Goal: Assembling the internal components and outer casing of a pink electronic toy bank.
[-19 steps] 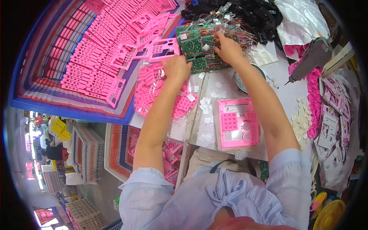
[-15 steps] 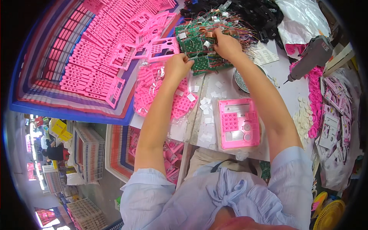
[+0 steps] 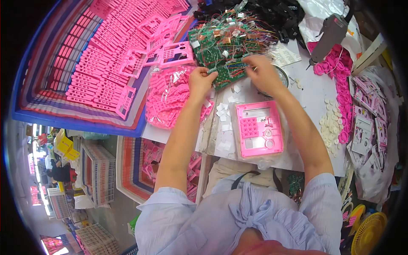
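Note:
My left hand (image 3: 201, 83) pinches the near left corner of a green circuit board (image 3: 229, 77) at the front of a heap of wired boards (image 3: 212, 53). My right hand (image 3: 264, 75) is at that board's right end, its fingers curved and a little apart beside the wires. Nothing shows clearly between them. Nearer to me, a pink plastic casing (image 3: 259, 129) with a keypad lies face up on the table. Just left of my left hand is a clear bag of pink parts (image 3: 168, 97). Partly behind my right hand stands a round metal dish (image 3: 282, 75).
Pink frames fill a large blue-rimmed basket (image 3: 76, 123) at the left. Small white squares (image 3: 223, 112) dot the table. To the right lie cream discs (image 3: 331, 123), pink cords (image 3: 345, 106) and a bag of printed pieces (image 3: 369, 127). A grey electric screwdriver (image 3: 329, 36) hangs above.
My right hand has come down off the heap towards me, to the front board's right end. My left hand has shifted slightly nearer and now grips the board's corner. The screwdriver has swung.

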A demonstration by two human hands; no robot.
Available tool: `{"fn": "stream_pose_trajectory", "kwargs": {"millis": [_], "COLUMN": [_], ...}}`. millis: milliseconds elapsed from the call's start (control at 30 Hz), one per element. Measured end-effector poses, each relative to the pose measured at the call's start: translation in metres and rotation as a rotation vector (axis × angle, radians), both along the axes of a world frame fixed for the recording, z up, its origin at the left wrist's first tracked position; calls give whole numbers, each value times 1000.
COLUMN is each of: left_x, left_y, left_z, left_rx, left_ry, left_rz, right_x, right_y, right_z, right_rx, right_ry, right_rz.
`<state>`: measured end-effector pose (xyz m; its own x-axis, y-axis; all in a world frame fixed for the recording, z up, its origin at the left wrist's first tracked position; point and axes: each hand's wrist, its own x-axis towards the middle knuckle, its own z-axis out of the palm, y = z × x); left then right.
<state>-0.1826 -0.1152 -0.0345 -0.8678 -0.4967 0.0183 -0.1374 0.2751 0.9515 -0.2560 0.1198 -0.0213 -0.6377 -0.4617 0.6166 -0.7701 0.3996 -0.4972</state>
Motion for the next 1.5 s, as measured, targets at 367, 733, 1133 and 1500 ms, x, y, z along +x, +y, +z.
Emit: {"fn": "stream_pose_trajectory", "kwargs": {"millis": [367, 733, 1133, 1500], "left_x": [-3, 13, 124, 189], "left_y": [42, 42, 53, 109], "left_z": [10, 45, 57, 79], "left_rx": [-854, -738, 240, -395], "left_ry": [80, 100, 549, 575], "left_rz": [146, 42, 58, -207], "right_x": [22, 9, 133, 181], "right_y": [-64, -38, 53, 70], "right_z": [-35, -30, 41, 53], "right_rx": [562, 432, -593, -906], "right_ry": [7, 105, -774, -1322], "right_rz": [-242, -209, 291, 481]}}
